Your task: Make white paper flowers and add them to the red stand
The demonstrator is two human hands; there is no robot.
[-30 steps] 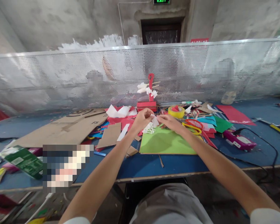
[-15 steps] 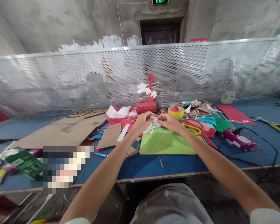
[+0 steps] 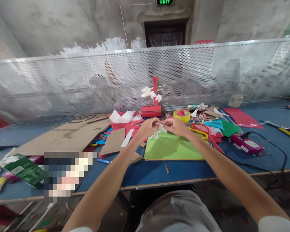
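My left hand and my right hand meet above the far edge of a light green sheet. Both pinch a small white piece of paper between their fingertips. More white fringed paper lies on the green sheet just below the hands. Behind them stands a red cardboard model with white paper tufts on thin sticks.
The blue table is strewn with cardboard sheets, coloured paper, a yellow tape roll, red-and-yellow scissors and a purple glue gun with a black cord. A green packet lies left. A perforated metal screen runs behind.
Both hands have drawn closer together around the white piece and lowered it slightly toward the green sheet. Less of the fringed paper shows under the hands.
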